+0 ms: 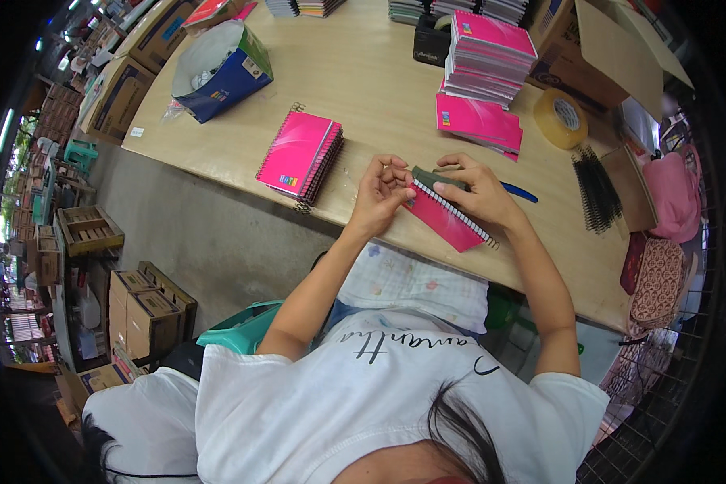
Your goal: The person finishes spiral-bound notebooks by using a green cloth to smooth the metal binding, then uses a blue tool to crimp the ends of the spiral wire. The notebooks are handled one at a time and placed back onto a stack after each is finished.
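A small pink notebook (448,219) lies slanted at the table's near edge, with a dark spiral coil along its upper right side. My left hand (381,192) pinches the coil's upper left end between thumb and fingertips. Closed round a dark grey-green piece (434,179) beside the coil is my right hand (480,189); the palm hides part of it. A blue curved handle (520,193) shows past that hand, and whether it joins the piece I cannot tell. Left of my hands sits a stack of pink spiral notebooks (300,152).
At the back right stands a tall stack of pink booklets (488,60), with loose pink covers (480,123) before it. Rightward are a yellow tape roll (561,118), black coils (595,189) and a pink pouch (671,198). A blue box (224,77) stands far left.
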Demonstrator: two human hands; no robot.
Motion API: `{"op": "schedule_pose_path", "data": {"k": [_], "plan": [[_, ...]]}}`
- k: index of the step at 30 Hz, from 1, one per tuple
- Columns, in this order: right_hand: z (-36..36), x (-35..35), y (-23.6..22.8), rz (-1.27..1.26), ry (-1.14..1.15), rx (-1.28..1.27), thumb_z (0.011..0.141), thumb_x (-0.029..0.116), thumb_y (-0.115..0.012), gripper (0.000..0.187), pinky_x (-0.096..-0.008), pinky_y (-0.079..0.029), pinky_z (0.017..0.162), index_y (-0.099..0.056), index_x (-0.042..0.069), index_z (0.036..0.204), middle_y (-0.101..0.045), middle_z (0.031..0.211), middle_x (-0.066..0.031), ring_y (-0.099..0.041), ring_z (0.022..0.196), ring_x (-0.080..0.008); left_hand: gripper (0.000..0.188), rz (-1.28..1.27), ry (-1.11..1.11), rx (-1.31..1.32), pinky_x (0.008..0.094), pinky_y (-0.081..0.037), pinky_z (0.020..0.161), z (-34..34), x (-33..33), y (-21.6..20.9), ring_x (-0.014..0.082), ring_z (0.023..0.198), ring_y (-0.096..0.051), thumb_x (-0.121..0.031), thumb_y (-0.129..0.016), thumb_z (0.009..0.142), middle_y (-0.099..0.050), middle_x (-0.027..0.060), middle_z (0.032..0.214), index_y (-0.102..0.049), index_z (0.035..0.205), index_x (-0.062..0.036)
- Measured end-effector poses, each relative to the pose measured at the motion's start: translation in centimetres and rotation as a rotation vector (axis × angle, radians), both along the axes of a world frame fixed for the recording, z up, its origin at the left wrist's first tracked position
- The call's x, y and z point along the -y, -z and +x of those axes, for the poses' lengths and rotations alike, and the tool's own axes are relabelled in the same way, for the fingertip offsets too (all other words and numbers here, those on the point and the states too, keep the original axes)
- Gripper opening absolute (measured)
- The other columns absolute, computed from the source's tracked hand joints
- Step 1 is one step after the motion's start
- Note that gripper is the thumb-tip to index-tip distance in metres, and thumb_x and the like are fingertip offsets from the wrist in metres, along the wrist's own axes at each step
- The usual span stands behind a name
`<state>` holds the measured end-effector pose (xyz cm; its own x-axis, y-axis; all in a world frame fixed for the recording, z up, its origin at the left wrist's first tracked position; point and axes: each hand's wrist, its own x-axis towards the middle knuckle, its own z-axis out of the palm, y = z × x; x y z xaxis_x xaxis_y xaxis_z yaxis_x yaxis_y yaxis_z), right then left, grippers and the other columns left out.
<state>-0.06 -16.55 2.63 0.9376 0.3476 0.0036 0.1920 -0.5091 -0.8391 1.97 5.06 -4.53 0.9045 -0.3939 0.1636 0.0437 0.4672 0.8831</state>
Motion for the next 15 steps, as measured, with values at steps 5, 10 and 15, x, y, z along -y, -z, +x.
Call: {"op": "schedule_pose_path", "data": {"k": [5, 10, 15], "plan": [[-0.7, 3.1, 1.0, -0.158, 0.124, 0.344, 0.086, 0.032, -0.068, 0.047, -0.0422, -0.039, 0.103, -0.06, 0.007, 0.125, -0.045, 0.138, -0.019, -0.045, 0.126, -0.035, 0.055, 0.018, -0.015, -0.01, 0.0259, -0.054, 0.078, -0.1, -0.5, 0.0, 0.0133, 0.088, -0.061, 0.006, -0.068, 0.082, -0.06, 0.009, 0.098, -0.039, 0.127, -0.0076], [-5.8, 6.9, 6.3, -0.741, 0.539, 0.498, 0.085, 0.031, -0.068, 0.053, -0.0481, -0.037, 0.104, -0.053, 0.004, 0.128, -0.049, 0.128, -0.0198, -0.047, 0.12, -0.0377, 0.068, 0.077, -0.042, -0.065, 0.025, -0.052, 0.084, -1.2, -0.8, -3.6, 0.0122, 0.092, -0.062, 0.006, -0.066, 0.084, -0.062, 0.0119, 0.106, -0.031, 0.141, -0.0084], [-5.9, 7.0, 4.4, -0.184, 0.663, 0.35, 0.083, 0.025, -0.069, 0.041, -0.0526, -0.034, 0.104, -0.059, 0.003, 0.117, -0.058, 0.109, -0.0157, -0.054, 0.104, -0.0351, 0.071, 0.172, -0.066, -0.066, 0.0243, -0.052, 0.081, -1.9, -0.6, -4.8, 0.0112, 0.09, -0.063, 0.006, -0.064, 0.085, -0.065, 0.0128, 0.106, -0.028, 0.145, -0.0082]]}}
